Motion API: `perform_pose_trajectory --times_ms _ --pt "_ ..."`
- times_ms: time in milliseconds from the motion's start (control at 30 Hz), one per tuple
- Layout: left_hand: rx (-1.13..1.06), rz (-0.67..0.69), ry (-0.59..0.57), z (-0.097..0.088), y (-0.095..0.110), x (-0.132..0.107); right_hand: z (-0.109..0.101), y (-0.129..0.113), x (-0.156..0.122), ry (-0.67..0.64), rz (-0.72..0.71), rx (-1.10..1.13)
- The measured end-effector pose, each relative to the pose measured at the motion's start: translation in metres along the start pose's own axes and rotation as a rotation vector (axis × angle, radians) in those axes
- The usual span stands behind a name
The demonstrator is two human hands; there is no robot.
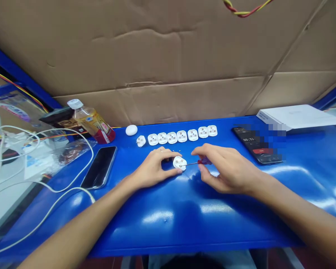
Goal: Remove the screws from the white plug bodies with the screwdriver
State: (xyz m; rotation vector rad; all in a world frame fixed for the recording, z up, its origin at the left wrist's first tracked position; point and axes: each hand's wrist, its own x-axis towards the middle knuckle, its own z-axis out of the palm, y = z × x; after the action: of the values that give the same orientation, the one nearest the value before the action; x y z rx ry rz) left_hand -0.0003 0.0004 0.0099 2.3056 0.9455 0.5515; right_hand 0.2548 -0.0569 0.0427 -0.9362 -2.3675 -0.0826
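Note:
My left hand [157, 167] grips a white plug part [180, 163] by its edges between thumb and fingers, low over the blue table. Small metal terminals show on the face of the part. My right hand [225, 168] is closed round the red handle of a screwdriver [191, 164]. The screwdriver's thin shaft points left, and its tip reaches the face of the plug part. Whether the tip sits in a screw is too small to tell. Beyond my hands, several similar white plug parts [182, 136] stand in a row. Tiny bits [180, 151] lie just behind my left fingers.
On the left are a phone [99, 167], a drink bottle [93, 121], white cables [70, 188] and plastic packaging. A white rounded object [131, 130] lies near the cardboard wall [162, 56]. At right are a phone with a timer [254, 144] and a white box [299, 115].

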Motion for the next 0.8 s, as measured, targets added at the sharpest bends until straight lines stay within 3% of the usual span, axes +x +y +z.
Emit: perform_pose_trajectory --times_ms 300,467,667,800 --pt "0.008 -0.001 -0.002 0.0003 -0.0005 0.0003 0.0 0.0037 -0.0003 -0.012 -0.062 -0.008" --pt "0.009 -0.009 0.004 -0.0001 -0.0002 0.0001 -0.0004 0.0044 -0.0008 0.002 0.018 -0.041" --pt "0.011 -0.008 0.001 -0.0005 0.0003 0.0002 -0.0012 0.0027 0.001 -0.003 -0.026 0.002" --pt "0.007 0.0 0.013 0.0004 -0.0012 0.0007 -0.0019 0.0027 0.002 -0.003 0.017 -0.004"
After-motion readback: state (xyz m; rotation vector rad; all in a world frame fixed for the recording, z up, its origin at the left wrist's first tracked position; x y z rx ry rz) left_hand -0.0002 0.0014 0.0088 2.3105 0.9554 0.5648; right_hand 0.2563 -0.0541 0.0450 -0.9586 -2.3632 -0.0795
